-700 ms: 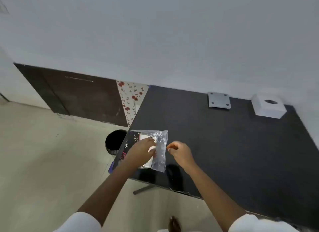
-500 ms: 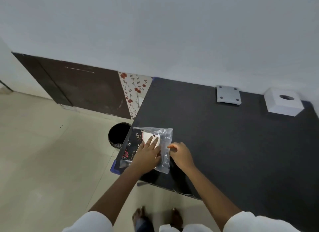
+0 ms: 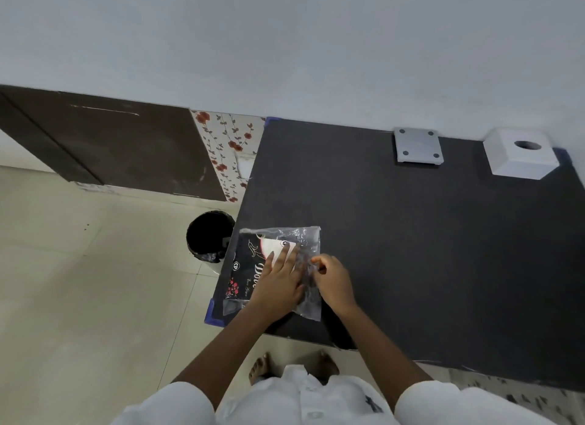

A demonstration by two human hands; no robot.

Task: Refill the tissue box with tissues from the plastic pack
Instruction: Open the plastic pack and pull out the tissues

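Observation:
The plastic pack point(image 3: 250, 266), dark printed film with a clear right part, lies flat at the near left corner of the black table point(image 3: 411, 250). White tissues point(image 3: 273, 247) show through it. My left hand point(image 3: 280, 282) presses flat on the pack, fingers spread. My right hand point(image 3: 332, 280) pinches the pack's clear right edge between thumb and fingers. The white tissue box point(image 3: 520, 159), with a round hole on top, stands at the far right corner against the wall, well away from both hands.
A grey square plate point(image 3: 417, 145) with corner screws lies at the table's back edge, left of the box. A black-lined waste bin point(image 3: 209, 236) stands on the floor just left of the table. Blue tape marks the table corners. My bare feet show below.
My left hand went from curled on the pack to flat with fingers spread. My right hand closed in onto the clear edge. The view tilted further down.

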